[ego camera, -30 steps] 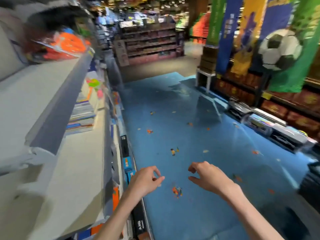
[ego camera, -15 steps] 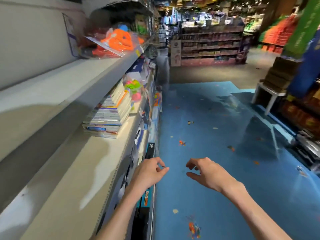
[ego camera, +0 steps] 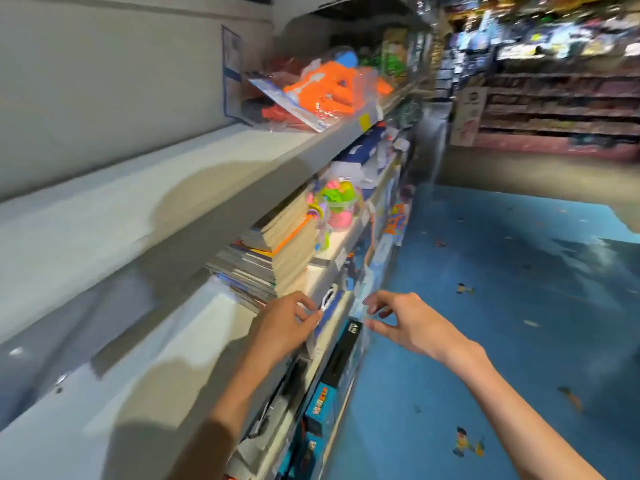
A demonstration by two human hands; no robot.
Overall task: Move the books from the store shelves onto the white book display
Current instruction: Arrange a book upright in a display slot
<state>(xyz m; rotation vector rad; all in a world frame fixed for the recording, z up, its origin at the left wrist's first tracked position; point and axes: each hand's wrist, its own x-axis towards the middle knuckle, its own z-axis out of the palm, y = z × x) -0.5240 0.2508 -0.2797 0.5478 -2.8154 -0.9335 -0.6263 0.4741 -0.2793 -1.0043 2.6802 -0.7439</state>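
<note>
Two long grey store shelves (ego camera: 114, 216) run from the lower left of the frame up toward the top centre, one above the other. On the lower shelf, near the middle of the frame, sits a stack of books (ego camera: 273, 247): thin volumes lying flat, pale page edges facing the aisle, a few coloured covers and one orange edge showing among them. The stack reaches nearly to the underside of the shelf above.

Beyond the books on that same shelf stands a clear tub of toys (ego camera: 337, 202) in pink and green. The upper shelf carries an orange toy in a clear bag (ego camera: 325, 88), upper centre. Below the shelf edge, boxed goods (ego camera: 332, 379) in black and blue stand on a lower level, at bottom centre. Blue floor (ego camera: 502, 306) fills the right side of the frame.

Both hands are empty. The left hand (ego camera: 285, 323) hovers just in front of the bottom of the book stack, fingers loosely curled, thumb close to the fingertips; whether it touches the books I cannot tell. The right hand (ego camera: 403, 318) hangs over the aisle side of the shelf edge, fingers relaxed and spread from the thumb, apart from the left.
</note>
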